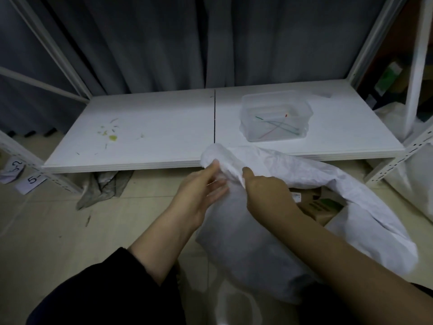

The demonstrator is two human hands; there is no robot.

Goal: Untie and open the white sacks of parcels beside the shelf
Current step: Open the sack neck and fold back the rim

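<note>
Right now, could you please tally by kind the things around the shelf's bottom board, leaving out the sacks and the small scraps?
Clear plastic tub, with coloured ties inside: 1
Grey cloth: 1
Numbered paper labels: 2
Total: 4

One head-worn wide-angle view looks forward and steeply down, close over the forearms. The left hand (199, 193) and right hand (267, 193) sit mid-picture, near the lens, on the white sack (304, 167). Beyond the hands it faces the shelf board (140, 127) and curtain (164, 43); floor tiles (46, 231) lie left of the left hand, out to the frame's edge.
</note>
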